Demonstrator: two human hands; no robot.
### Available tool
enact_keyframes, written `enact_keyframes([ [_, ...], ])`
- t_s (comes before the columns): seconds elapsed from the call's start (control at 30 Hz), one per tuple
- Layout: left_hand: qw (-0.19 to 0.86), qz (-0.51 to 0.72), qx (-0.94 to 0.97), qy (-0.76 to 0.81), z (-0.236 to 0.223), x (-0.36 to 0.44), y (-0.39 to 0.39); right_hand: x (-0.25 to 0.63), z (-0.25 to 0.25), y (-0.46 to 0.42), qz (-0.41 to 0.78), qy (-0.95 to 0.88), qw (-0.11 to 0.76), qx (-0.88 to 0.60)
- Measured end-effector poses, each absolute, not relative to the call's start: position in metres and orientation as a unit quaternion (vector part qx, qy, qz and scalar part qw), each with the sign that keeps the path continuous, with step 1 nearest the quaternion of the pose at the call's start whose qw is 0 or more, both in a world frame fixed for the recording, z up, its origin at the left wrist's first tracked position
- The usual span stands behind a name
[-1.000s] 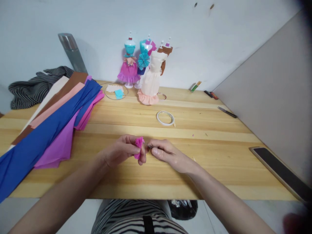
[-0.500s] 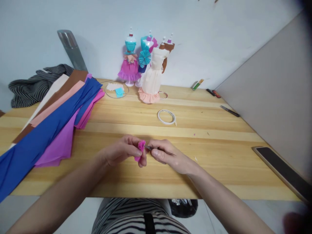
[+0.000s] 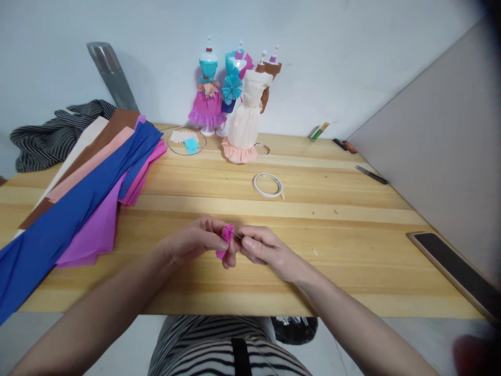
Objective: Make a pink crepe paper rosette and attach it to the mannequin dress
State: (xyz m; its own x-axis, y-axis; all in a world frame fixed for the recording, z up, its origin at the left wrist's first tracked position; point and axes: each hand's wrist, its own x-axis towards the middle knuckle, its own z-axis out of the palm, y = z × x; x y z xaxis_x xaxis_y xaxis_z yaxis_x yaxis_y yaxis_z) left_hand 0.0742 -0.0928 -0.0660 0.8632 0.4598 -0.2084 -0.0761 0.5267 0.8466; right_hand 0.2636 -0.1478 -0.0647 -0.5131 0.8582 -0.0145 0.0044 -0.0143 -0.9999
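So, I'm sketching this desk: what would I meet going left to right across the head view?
Coloured paper sheets, left hand, right hand, green-and-yellow item, black-handled blade, pale-rimmed dark slab.

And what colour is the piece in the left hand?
Bright pink piece, best seen in the head view.

The thin dark tool [image 3: 237,236] is mostly covered by the right hand [image 3: 261,246], and the blue paper [image 3: 78,209] runs off the left edge.
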Motion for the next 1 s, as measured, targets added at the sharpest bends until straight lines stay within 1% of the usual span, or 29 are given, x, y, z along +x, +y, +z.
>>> enact_keyframes([
  [0.3, 0.840, 0.157, 0.472, 0.215, -0.064, 0.074, -0.093, 0.256, -0.071, -0.152, 0.661, -0.541, 0.366, -0.371],
  [0.57, 0.843, 0.154, 0.463, 0.225, -0.063, 0.076, -0.093, 0.253, -0.081, -0.154, 0.708, -0.469, 0.392, -0.354],
  [0.77, 0.849, 0.149, 0.467, 0.195, -0.067, 0.073, -0.092, 0.254, -0.082, -0.155, 0.732, -0.434, 0.398, -0.343],
  [0.87, 0.863, 0.147, 0.452, 0.173, -0.070, 0.072, -0.092, 0.259, -0.079, -0.154, 0.741, -0.431, 0.394, -0.331],
  [1.0, 0.871, 0.143, 0.438, 0.168, -0.072, 0.072, -0.093, 0.264, -0.075, -0.153, 0.725, -0.482, 0.364, -0.330],
])
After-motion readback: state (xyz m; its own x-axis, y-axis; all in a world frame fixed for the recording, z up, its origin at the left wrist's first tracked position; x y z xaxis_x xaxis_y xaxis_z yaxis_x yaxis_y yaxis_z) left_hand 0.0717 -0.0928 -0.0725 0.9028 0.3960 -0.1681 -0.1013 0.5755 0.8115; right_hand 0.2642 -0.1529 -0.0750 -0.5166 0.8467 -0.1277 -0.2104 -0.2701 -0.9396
